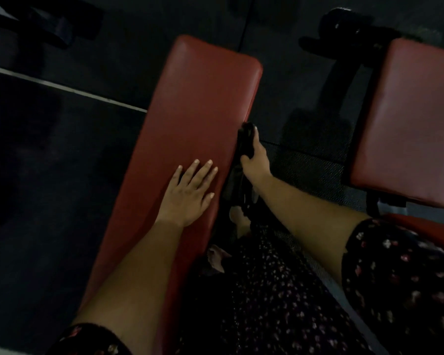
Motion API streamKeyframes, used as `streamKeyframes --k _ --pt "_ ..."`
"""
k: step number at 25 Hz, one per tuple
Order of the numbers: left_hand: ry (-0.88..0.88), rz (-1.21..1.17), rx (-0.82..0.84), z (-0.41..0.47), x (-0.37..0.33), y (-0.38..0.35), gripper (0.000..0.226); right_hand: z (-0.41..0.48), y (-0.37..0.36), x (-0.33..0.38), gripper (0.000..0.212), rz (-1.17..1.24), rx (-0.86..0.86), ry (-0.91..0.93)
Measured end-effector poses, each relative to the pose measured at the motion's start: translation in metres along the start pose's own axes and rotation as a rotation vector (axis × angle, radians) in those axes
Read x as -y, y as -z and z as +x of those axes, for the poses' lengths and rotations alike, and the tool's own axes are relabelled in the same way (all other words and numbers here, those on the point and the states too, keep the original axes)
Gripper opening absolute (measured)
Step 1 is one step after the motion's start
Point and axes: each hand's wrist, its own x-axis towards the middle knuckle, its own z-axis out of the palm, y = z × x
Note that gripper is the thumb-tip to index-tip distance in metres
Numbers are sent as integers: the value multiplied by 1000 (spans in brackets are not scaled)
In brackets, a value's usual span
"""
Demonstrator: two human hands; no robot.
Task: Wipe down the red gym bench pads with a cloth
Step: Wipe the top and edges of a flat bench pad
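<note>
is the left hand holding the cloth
No, the left hand lies flat on the red pad; the right hand grips the dark cloth at the pad's edge.

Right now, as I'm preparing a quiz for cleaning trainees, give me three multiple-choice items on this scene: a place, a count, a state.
1. Where is the black cloth? A. On the floor. B. Against the right side edge of the long red padded bench pad. C. Draped over a forearm.
2. How many hands lie on the pad's top face? A. None. B. One. C. Two.
3. How is the left hand? A. Flat, fingers straight. B. Fisted. C. Holding a bottle.
Answers: B, the right hand grips it there; B, only the left hand lies on top; A, its fingers lie spread on the pad.
</note>
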Motion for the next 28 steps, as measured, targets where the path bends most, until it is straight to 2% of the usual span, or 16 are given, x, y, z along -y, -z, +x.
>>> streamKeyframes --k 4,6,8,12,16,20,23,25,28 --pt "82 -68 -8 -31 -10 -6 59 -73 -41 -35 92 -15 1 30" --pt "165 -116 22 -37 -13 -4 60 -123 -60 -62 98 -86 64 68" --pt "157 -106 56 -46 -13 -6 61 -155 -74 -77 103 -115 95 113" --pt "103 -36 38 -79 -7 -16 58 -115 -60 -68 103 -153 -2 155" --pt "134 -23 88 -105 -9 -19 60 -81 -30 -59 96 -339 45 135" --pt "151 -37 36 -116 -15 -20 64 -166 -76 -65 89 -94 75 30" --pt "210 -59 -38 -129 -24 -33 57 -209 -86 -86 92 -137 198 26" --pt "243 -79 -85 -139 -34 -41 55 -196 -73 -91 88 -146 241 61" --pt "286 -103 -160 -150 -43 -56 54 -141 -58 -85 82 -72 141 97"
